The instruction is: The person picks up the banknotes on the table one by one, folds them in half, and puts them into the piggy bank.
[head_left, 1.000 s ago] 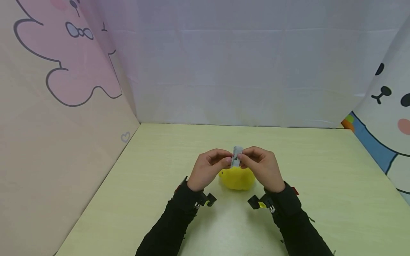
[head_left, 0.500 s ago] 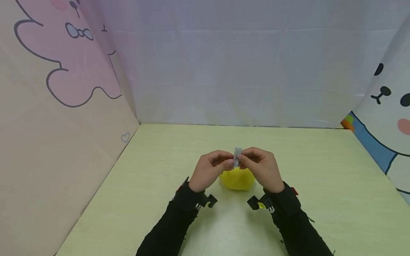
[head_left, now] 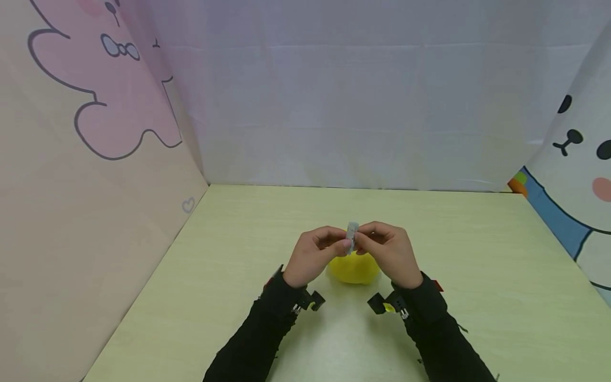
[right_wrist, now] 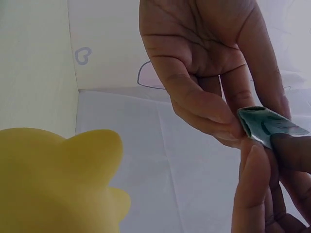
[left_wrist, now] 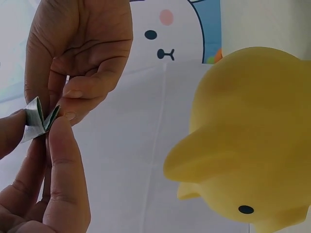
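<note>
A small folded banknote, green with a printed pattern in the right wrist view, is held up between both hands. My left hand pinches its left side between thumb and fingers. From the other side, my right hand pinches it the same way. The left wrist view shows the note bent into a V-shaped fold. Just below the hands sits a yellow pig-shaped figure, like a piggy bank, partly covered by the fingers. Its ear, eye and snout show in the left wrist view; its top is hidden from the head view.
The pale yellow-green table reaches back to a white cloth wall. Cartoon-printed cloth stands along the left side, and another printed cloth along the right. Dark sleeves carry small wrist-worn devices.
The banknote has turned and looks narrower than a second ago, folded over further. Both hands have shifted slightly downward and closer together. The yellow figure stays in place.
</note>
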{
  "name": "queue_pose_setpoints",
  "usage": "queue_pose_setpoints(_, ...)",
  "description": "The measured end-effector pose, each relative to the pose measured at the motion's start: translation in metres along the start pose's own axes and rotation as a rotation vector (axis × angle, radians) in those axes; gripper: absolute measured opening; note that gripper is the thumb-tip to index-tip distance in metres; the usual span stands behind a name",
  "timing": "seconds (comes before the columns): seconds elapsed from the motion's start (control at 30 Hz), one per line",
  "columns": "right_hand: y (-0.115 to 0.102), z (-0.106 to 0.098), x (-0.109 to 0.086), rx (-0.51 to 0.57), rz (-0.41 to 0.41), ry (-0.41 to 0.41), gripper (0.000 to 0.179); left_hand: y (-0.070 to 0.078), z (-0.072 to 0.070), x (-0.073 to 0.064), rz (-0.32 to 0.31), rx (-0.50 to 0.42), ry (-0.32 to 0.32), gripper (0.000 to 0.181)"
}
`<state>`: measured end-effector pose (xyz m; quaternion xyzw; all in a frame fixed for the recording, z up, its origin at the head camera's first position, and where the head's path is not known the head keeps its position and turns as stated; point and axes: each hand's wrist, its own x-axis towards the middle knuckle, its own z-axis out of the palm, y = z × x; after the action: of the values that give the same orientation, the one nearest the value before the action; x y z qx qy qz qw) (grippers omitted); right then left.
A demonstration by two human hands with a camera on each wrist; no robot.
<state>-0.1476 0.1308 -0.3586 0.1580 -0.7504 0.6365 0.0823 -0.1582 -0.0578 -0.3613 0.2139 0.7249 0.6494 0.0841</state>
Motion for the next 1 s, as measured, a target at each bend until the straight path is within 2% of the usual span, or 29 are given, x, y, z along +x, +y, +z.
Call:
queue_pose_setpoints(0.23, -0.0003, 0.0008, 0.0007, -0.007, 0.014, -0.005, 0.015, -0.0016, 0.0008, 0.0007, 0.011, -0.006, 0.012, 0.023)
queue_pose_setpoints(0.77, 0.0011, -0.0003, 0.0000, -0.014, -0.033, -0.032, 0.014, -0.0024, 0.0017, 0.0005, 0.015, -0.008, 0.032, 0.022)
queue_pose_setpoints(1.0, 0.0002, -0.0006, 0.0004, -0.024, -0.018, -0.040, 0.016, -0.0027, 0.0014, 0.0013, 0.013, -0.013, 0.033, 0.022)
